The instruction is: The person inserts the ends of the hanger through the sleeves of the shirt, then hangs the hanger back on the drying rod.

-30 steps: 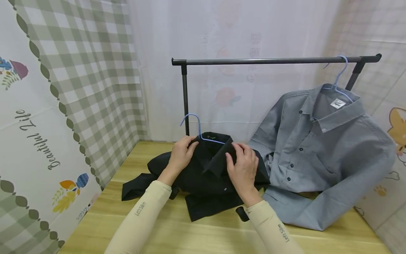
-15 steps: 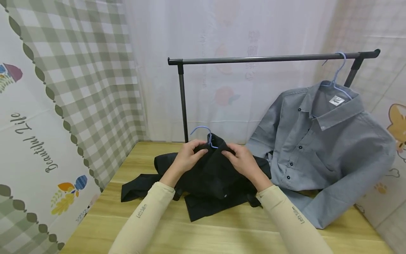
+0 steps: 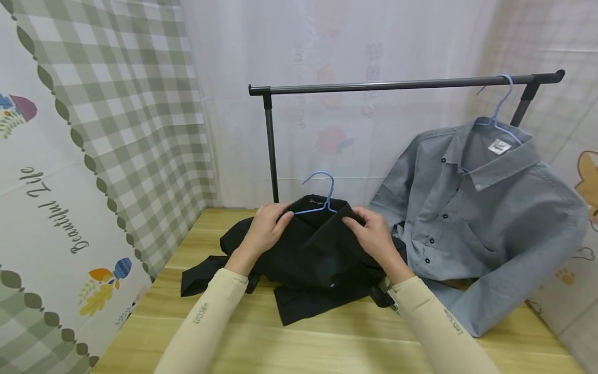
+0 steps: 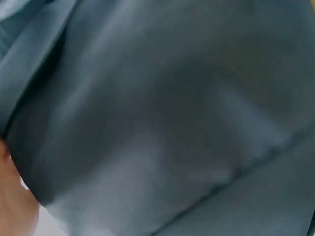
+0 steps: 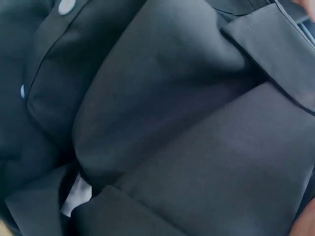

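Observation:
A black shirt (image 3: 308, 254) lies bunched on the table, its collar raised toward the back. The hook of a blue hanger (image 3: 330, 189) sticks up from the neck opening, and the hanger's arms run down inside the shirt. My left hand (image 3: 267, 228) pinches the collar's left side between thumb and fingers. On the other side, my right hand (image 3: 374, 234) pinches the collar's right edge. Dark cloth fills both wrist views; a white button (image 5: 67, 6) shows in the right one. Most of the hanger's lower part is hidden by the cloth.
A grey shirt (image 3: 448, 208) on a blue hanger hangs at the right end of the black rail (image 3: 397, 85), its lower part on the wooden table (image 3: 299, 345). A checked curtain (image 3: 126, 104) borders the left side.
The hanger's hook has shifted right and first sank, then rose again. Both hands closed in on the collar, then spread apart, opening the neck wider. The right hand ends farther right.

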A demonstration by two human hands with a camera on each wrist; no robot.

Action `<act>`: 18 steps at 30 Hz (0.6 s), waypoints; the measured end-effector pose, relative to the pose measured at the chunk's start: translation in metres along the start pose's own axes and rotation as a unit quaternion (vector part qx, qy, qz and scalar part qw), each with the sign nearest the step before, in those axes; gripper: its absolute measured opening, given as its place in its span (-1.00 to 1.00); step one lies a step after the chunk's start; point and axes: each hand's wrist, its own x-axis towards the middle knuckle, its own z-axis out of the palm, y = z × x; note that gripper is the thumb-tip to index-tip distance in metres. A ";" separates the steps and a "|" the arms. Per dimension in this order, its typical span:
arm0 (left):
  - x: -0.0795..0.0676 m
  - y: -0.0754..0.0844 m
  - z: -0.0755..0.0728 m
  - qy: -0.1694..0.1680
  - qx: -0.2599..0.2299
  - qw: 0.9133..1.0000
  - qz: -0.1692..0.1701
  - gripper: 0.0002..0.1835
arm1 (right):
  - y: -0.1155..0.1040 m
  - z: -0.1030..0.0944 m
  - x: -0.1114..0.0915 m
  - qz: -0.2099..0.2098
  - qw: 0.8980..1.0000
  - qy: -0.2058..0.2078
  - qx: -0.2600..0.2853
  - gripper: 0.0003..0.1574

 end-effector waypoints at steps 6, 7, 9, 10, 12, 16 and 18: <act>-0.003 0.018 0.015 -0.013 -0.041 0.999 0.002 -0.82 | -0.002 0.003 -0.009 -0.005 0.999 -0.016 -0.037 -0.75; -0.005 0.019 0.017 -0.002 -0.047 0.999 -0.009 -0.82 | -0.001 0.002 -0.011 -0.001 0.999 -0.016 -0.047 -0.72; -0.007 0.018 0.018 0.017 -0.060 0.997 -0.036 -0.82 | 0.003 0.001 -0.012 0.000 0.997 -0.013 -0.078 -0.67; -0.008 0.016 0.018 0.024 -0.066 0.996 -0.048 -0.83 | 0.006 -0.001 -0.012 -0.003 0.995 -0.012 -0.096 -0.64; -0.009 0.011 0.017 0.036 -0.076 0.994 -0.068 -0.84 | 0.011 -0.004 -0.013 -0.018 0.990 -0.007 -0.143 -0.62; -0.006 0.005 0.006 0.060 -0.085 0.991 -0.083 -0.84 | 0.021 -0.016 -0.011 -0.050 0.972 0.002 -0.229 -0.65; -0.004 0.003 -0.001 0.073 -0.089 0.989 -0.087 -0.84 | 0.026 -0.026 -0.010 -0.040 0.973 -0.009 -0.227 -0.67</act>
